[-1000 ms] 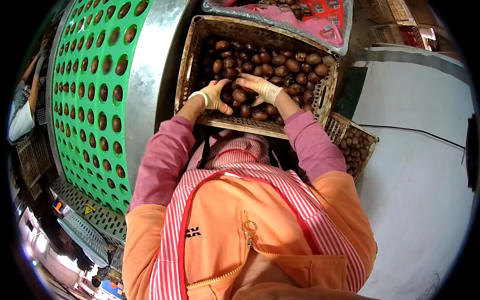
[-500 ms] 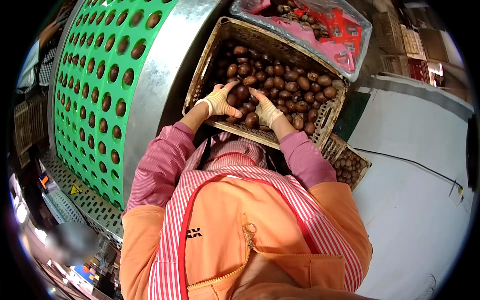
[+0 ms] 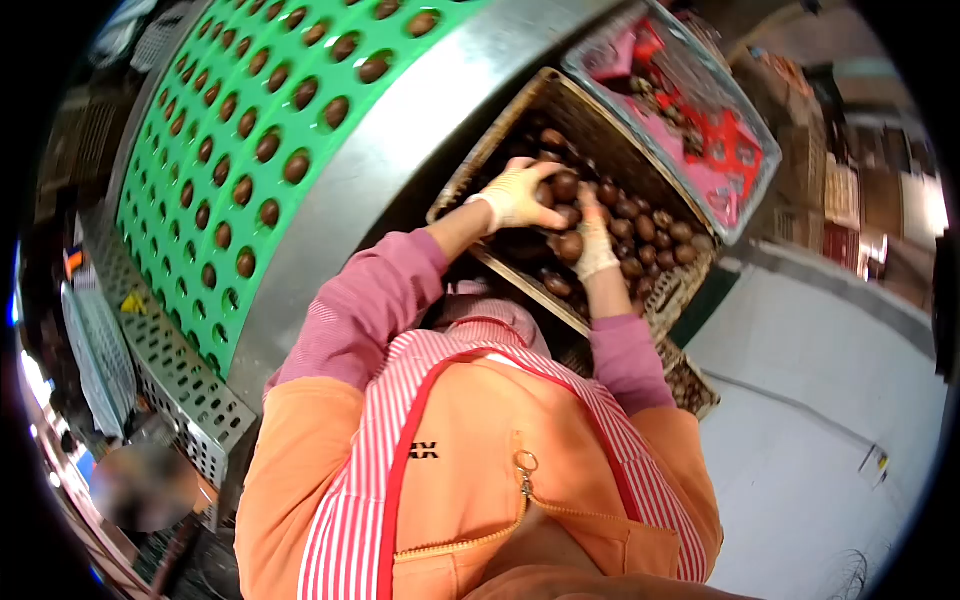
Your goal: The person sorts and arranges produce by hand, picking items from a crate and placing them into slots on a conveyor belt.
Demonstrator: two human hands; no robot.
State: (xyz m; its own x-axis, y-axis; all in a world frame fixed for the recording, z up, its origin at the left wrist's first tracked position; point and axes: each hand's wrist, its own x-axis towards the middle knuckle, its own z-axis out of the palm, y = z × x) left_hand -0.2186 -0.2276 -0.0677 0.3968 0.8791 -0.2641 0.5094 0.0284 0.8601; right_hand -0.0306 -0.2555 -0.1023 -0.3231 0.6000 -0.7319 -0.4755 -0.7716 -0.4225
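My left hand (image 3: 517, 196), in a pale glove with bare fingertips, curls around round brown fruits that look like passion fruit (image 3: 566, 186). Facing it, my right hand (image 3: 596, 243), gloved the same way, closes in from the other side. Several fruits are gathered between the two hands, above the rest of the pile. Below them is a worn, dirty cream plastic crate (image 3: 530, 277) holding many more of these fruits. Motion blur hides exactly which fruits each hand grips.
To the left, a green conveyor (image 3: 290, 213) carries fruits in rows of round cups, edged by a smooth metal rim (image 3: 385, 140). Behind the crate stands a lined bin (image 3: 765, 160) with red and pink packaging. A smaller fruit crate (image 3: 708, 395) sits at the right, beside a pale surface (image 3: 800, 450).
My view has turned, so the crate and conveyor appear shifted right. My hands have drawn together and gathered fruits between them, lifted a little above the pile.
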